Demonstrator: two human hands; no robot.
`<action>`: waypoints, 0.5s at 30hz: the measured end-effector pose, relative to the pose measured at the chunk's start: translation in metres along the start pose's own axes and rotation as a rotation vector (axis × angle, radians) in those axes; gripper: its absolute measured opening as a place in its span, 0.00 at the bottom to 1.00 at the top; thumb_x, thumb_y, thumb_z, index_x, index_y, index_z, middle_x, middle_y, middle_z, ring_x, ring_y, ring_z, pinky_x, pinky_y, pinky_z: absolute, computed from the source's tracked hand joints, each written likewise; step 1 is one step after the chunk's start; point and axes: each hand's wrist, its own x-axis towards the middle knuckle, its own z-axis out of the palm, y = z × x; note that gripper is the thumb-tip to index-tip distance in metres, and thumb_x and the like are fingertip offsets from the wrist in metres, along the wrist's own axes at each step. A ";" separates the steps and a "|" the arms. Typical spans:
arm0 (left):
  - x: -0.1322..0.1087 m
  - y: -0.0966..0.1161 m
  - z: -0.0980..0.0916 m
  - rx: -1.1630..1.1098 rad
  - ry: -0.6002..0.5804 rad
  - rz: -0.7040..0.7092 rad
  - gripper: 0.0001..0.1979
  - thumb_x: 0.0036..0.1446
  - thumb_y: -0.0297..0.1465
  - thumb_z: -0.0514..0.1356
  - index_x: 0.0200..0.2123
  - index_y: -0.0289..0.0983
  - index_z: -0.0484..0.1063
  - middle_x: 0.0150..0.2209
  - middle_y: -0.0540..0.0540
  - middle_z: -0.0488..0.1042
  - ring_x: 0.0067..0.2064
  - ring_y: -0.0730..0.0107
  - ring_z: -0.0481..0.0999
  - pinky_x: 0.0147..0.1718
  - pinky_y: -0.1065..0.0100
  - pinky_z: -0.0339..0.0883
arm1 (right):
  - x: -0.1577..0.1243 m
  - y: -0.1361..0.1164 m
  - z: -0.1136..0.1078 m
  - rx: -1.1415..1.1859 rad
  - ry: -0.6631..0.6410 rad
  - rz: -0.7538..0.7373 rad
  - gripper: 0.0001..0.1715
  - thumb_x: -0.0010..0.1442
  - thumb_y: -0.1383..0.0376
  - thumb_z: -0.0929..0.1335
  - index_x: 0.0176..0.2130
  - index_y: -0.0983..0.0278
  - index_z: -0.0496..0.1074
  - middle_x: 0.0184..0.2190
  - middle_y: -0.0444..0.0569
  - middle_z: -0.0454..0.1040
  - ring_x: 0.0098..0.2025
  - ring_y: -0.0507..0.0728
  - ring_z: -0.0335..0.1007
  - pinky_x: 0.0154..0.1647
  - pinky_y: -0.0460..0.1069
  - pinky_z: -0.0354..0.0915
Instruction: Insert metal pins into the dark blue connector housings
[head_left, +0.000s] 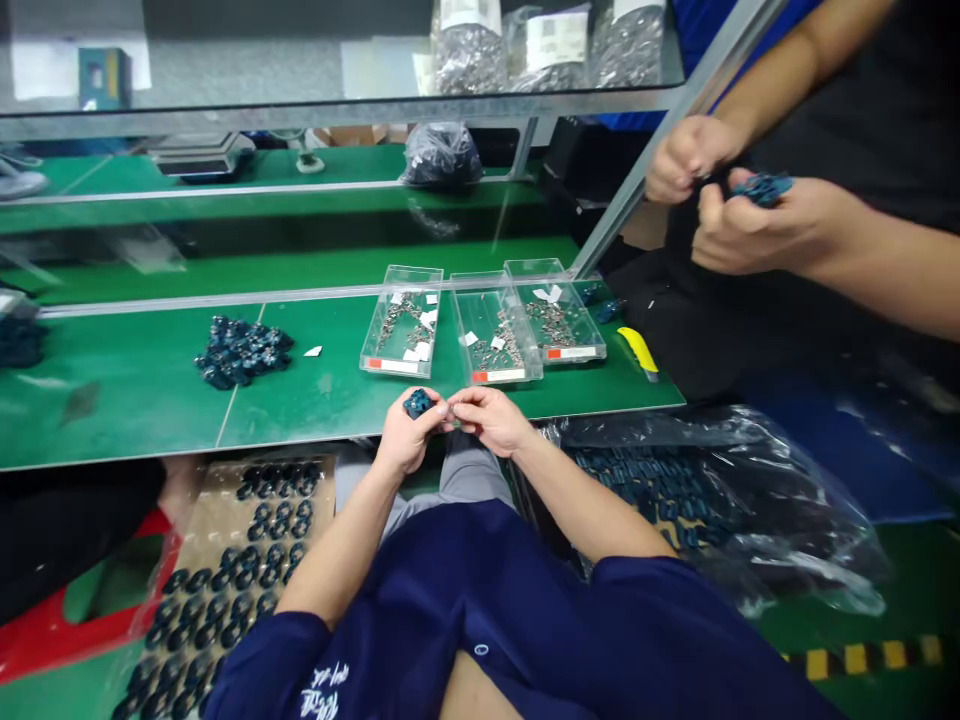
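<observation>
My left hand (407,432) is closed around several small dark-blue molded parts (418,403), which show above its curled fingers. Beside it, my right hand (491,417) pinches with thumb and forefinger, the tips meeting those of the left hand. Whatever lies between the fingertips is too small to make out. Just past the hands stand three clear plastic boxes: a left box (373,340), a middle box (480,290) and a right box (589,340), each holding tiny metal pieces and white paper bits. To the left, a pile of dark-blue parts (244,350) lies on the green bench (150,410).
A yellow utility knife (639,352) lies near the bench's right end. At upper right, a co-worker's hands (780,225) hold similar blue parts. Below are a tray of round dark parts (232,590) and a plastic-wrapped batch of parts (660,490). A metal post (637,180) slants upward.
</observation>
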 end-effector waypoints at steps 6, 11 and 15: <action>-0.016 0.007 -0.020 -0.101 0.004 -0.071 0.24 0.41 0.34 0.75 0.38 0.36 0.67 0.28 0.53 0.73 0.26 0.75 0.76 0.29 0.71 0.73 | 0.007 0.018 0.024 -0.069 -0.127 -0.104 0.16 0.47 0.57 0.78 0.34 0.65 0.80 0.31 0.44 0.71 0.26 0.48 0.64 0.25 0.45 0.57; -0.017 0.003 -0.027 -0.017 0.076 0.088 0.20 0.43 0.35 0.73 0.36 0.37 0.67 0.27 0.53 0.72 0.26 0.75 0.73 0.31 0.70 0.71 | 0.005 0.021 0.032 -0.202 -0.051 -0.142 0.22 0.48 0.55 0.77 0.41 0.64 0.81 0.33 0.47 0.76 0.29 0.51 0.68 0.30 0.47 0.65; -0.017 0.003 -0.028 0.148 0.103 0.216 0.19 0.46 0.36 0.71 0.37 0.37 0.67 0.30 0.52 0.73 0.28 0.75 0.73 0.33 0.69 0.68 | 0.001 0.020 0.037 -0.230 0.086 -0.135 0.21 0.48 0.54 0.76 0.38 0.64 0.79 0.28 0.48 0.77 0.29 0.53 0.71 0.31 0.48 0.68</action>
